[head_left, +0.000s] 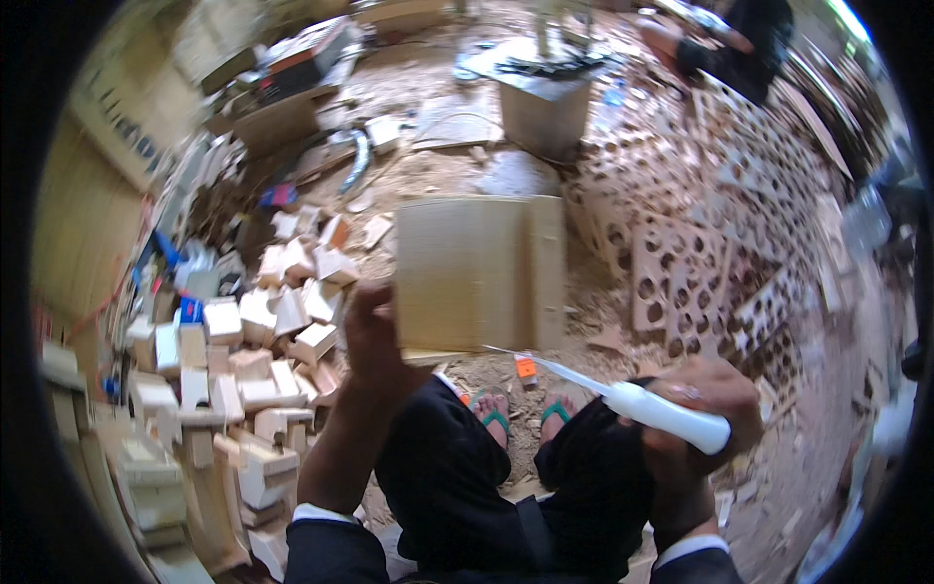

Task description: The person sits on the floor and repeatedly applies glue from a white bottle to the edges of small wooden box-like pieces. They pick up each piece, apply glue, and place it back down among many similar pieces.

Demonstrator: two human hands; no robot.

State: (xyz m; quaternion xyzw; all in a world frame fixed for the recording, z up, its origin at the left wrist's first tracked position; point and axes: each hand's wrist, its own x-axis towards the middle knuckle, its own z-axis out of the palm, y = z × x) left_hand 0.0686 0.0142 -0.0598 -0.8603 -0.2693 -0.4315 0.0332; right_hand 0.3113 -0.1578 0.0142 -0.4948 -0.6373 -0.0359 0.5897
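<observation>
A pale wooden box-like piece (449, 268) stands in front of me, with a raised strip carrying small dots along its right side. My left hand (377, 341) is closed on its left edge, and part of the fingers is hidden behind the wood. In my right hand (715, 394) is a white squeeze bottle (669, 417) with a long thin nozzle, held tilted. The nozzle points left, and its tip lies at the near edge of the wooden piece; whether it touches I cannot tell.
Many small wooden blocks (258, 311) are heaped on my left. Boards with round holes (681, 277) lean and lie at the right. Beyond the wooden piece stands a bucket-like container (547, 112). Another person (744, 44) is at the far right. A small orange item (525, 370) lies near my feet.
</observation>
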